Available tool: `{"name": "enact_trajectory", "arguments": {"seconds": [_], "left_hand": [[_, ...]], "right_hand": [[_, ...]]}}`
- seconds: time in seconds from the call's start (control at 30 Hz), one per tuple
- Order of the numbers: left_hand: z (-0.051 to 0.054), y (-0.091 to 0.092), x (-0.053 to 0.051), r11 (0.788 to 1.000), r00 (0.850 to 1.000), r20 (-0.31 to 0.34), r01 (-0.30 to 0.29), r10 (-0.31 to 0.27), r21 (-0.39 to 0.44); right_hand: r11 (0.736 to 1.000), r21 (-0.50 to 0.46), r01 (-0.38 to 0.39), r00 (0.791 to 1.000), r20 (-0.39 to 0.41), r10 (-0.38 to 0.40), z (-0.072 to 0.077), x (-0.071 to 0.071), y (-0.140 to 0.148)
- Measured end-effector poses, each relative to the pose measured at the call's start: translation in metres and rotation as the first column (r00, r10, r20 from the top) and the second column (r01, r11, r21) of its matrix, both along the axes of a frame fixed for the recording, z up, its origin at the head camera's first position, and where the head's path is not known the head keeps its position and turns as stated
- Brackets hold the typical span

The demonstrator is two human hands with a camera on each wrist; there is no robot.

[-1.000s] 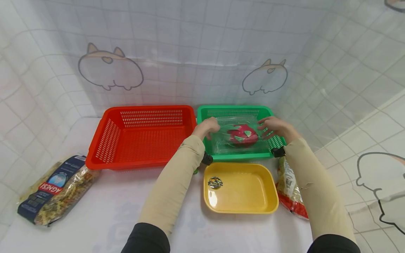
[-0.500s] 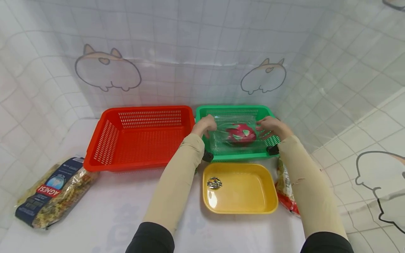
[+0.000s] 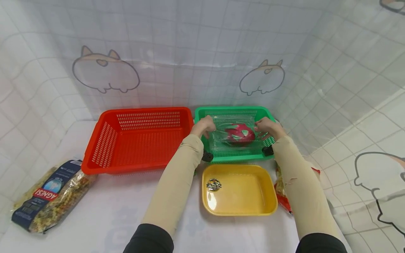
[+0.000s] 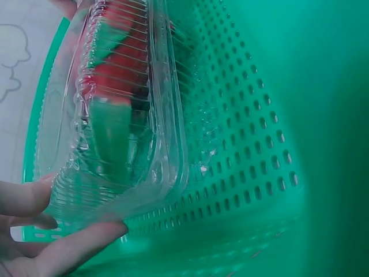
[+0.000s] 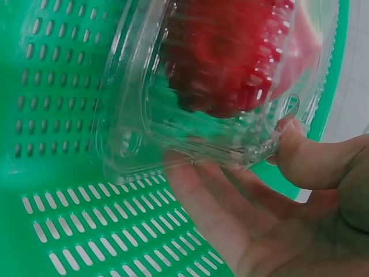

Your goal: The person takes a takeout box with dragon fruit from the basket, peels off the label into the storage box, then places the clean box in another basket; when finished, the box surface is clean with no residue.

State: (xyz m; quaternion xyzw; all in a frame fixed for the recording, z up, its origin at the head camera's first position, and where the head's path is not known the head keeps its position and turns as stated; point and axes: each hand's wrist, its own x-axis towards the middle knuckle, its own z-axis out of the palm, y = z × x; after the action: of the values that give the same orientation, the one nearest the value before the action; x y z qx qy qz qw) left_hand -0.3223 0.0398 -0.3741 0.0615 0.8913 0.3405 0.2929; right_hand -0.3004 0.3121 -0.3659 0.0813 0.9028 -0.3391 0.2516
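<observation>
A clear plastic clamshell box is in the green basket at the back right. Through its plastic shows a red-pink dragon fruit with green tips. My left hand holds the box's left end; in the left wrist view the thumb lies against its side and a finger at the end below. At the right end, my right hand grips the corner, its thumb on the side and the other fingers by the lower edge. Whether the box touches the basket floor is unclear.
Left of the green basket stands a red basket. A yellow tray in front bears a small shiny badge-like emblem. A bag of pasta lies at far left; a red-and-gold packet is partly under my right forearm.
My right hand has come in leftward and closed on the box's right end. The left hand has stayed at the other end. The whole view has shifted slightly.
</observation>
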Motion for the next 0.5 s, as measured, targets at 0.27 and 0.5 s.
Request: {"name": "enact_trajectory", "arguments": {"seconds": [0.27,0.5], "left_hand": [[0.001,-0.0043,0.0015,1.0,1.0,0.023,-0.005,0.005,0.021],[0.0007,-0.006,0.0006,0.999,0.999,0.042,-0.001,-0.001,0.042]], "right_hand": [[1.0,0.002,-0.009,1.0,-0.01,0.009,-0.0015,-0.0011,-0.0023],[0.999,0.025,-0.022,1.0,-0.022,0.023,-0.0028,-0.003,-0.0022]]}}
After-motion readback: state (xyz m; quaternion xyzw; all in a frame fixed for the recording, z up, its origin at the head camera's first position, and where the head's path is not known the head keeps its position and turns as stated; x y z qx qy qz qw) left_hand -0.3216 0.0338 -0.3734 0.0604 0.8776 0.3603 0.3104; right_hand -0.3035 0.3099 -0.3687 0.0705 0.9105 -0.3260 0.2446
